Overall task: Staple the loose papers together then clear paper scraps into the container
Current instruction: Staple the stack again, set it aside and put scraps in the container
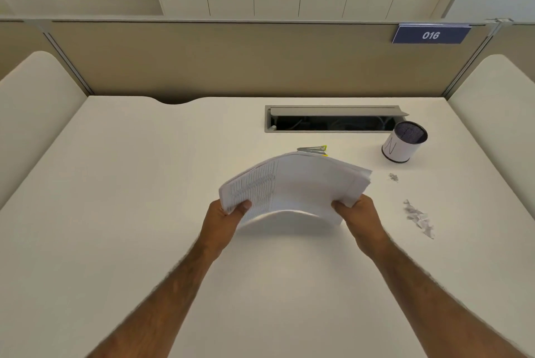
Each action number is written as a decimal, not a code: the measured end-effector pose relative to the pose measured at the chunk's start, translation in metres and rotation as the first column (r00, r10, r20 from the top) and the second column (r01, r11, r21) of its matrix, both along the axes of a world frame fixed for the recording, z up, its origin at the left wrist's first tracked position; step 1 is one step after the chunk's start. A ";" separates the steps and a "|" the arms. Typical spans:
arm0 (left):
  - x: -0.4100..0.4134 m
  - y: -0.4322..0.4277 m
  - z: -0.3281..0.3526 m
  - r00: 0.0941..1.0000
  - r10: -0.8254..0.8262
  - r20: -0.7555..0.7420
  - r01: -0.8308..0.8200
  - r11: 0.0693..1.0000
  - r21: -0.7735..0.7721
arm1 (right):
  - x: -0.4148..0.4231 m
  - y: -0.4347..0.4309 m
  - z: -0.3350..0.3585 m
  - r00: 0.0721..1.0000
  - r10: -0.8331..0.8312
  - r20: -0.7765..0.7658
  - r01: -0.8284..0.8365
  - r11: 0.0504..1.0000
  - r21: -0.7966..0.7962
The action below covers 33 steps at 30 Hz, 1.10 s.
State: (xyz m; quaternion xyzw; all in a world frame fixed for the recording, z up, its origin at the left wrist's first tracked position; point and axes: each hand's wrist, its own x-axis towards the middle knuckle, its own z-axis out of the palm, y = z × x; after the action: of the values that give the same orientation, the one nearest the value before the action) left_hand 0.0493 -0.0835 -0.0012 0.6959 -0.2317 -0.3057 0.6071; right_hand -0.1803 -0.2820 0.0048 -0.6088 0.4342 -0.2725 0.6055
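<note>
Both hands clamp the stack of papers [295,184] above the desk [144,184]: the left hand [224,220] pinches its near left corner with the thumb on top, and the right hand [357,214] grips the near right edge, so the sheets bow upward between them. Just beyond the stack lies the stapler [312,149], partly hidden by the far edge. To the right, paper scraps [418,217] lie scattered on the desk, with a smaller grey cluster [393,177] nearer the mesh cup [404,142]. This looks like the squaring-up step, before stapling. Next, the sheets probably need their edges aligned, then one hand freed to fetch the stapler.
</note>
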 end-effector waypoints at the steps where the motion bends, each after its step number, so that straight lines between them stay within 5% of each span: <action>1: -0.002 0.002 -0.005 1.000 0.001 -0.026 -0.001 1.000 0.020 | 0.000 0.002 -0.003 1.000 0.005 -0.014 -0.005 1.000 0.009; 12: 0.000 -0.003 0.003 0.985 -0.018 -0.169 0.030 0.997 0.071 | 0.000 -0.002 0.008 0.991 0.021 -0.129 -0.031 0.996 -0.080; 19: 0.020 0.004 0.034 0.842 -0.139 -0.521 0.151 0.988 -0.019 | -0.004 -0.038 0.048 0.960 0.267 -0.080 -0.244 0.944 0.220; 31: 0.019 0.019 0.034 0.894 -0.045 -0.445 0.070 0.997 0.041 | 0.017 -0.051 0.042 0.923 0.381 -0.048 -0.348 0.883 0.313; 33: 0.026 0.029 0.028 0.897 0.016 -0.442 0.010 0.998 0.056 | 0.024 -0.055 0.038 0.953 0.297 -0.057 -0.268 0.917 0.295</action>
State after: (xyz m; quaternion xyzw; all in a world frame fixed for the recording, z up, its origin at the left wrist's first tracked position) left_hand 0.0758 -0.0549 0.0269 0.6258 -0.0779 -0.4613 0.6241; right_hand -0.1563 -0.3374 0.0425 -0.5850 0.4059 -0.0861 0.6968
